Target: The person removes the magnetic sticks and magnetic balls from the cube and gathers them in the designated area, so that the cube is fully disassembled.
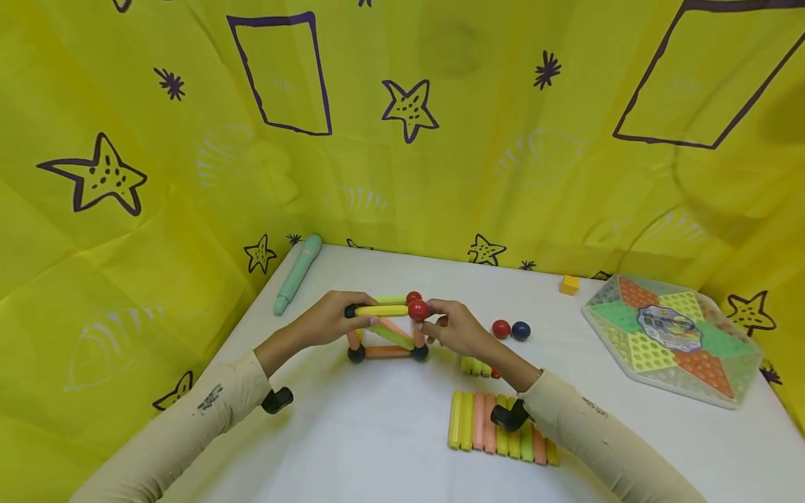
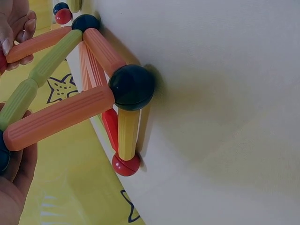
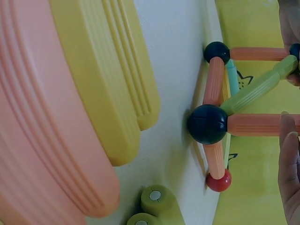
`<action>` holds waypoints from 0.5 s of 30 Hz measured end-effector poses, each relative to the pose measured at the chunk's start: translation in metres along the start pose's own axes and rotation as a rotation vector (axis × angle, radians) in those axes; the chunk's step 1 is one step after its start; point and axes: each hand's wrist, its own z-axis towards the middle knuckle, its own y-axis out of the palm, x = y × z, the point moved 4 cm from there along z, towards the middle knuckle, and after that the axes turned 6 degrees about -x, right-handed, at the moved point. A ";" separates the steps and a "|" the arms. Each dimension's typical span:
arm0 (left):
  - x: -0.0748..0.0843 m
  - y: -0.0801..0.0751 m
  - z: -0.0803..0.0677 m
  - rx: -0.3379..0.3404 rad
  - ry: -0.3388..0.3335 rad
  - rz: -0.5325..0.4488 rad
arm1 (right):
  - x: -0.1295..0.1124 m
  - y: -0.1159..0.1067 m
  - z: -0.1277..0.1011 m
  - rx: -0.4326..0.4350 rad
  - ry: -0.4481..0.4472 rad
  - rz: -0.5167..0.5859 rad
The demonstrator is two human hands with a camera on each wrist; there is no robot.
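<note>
A box-shaped frame of magnetic sticks and balls stands on the white table. Orange magnetic sticks [image 1: 386,352] form its lower edge and uprights, joined by dark blue balls [image 2: 131,87]. Light green sticks [image 2: 58,56] run diagonally across the near face. Along the top lies a yellow magnetic stick [image 1: 391,311], between a dark ball and a red ball [image 1: 418,310]. My left hand [image 1: 333,318] grips the frame's upper left corner, its thumb under the yellow stick. At the upper right corner, my right hand [image 1: 455,327] pinches the red ball.
A row of coloured sticks [image 1: 490,423] lies at front right, with a shorter green group [image 1: 476,367] behind. Beyond are a loose red ball [image 1: 501,329] and blue ball [image 1: 520,330]. A star-patterned game board [image 1: 669,328], yellow cube [image 1: 569,285] and mint-green microphone-shaped object [image 1: 298,274] lie farther out.
</note>
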 end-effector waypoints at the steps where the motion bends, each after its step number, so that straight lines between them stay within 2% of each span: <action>1: 0.000 0.000 0.000 0.001 0.001 0.001 | 0.000 0.000 0.000 -0.001 -0.001 -0.002; 5: 0.000 0.001 0.000 -0.004 -0.003 -0.004 | -0.003 -0.002 0.000 -0.020 -0.009 -0.073; 12: 0.000 0.001 0.000 -0.009 -0.010 -0.008 | -0.024 -0.016 0.009 -0.035 -0.130 -0.331; 15: 0.000 0.001 0.000 -0.005 -0.012 -0.009 | -0.030 -0.019 0.014 -0.071 -0.140 -0.372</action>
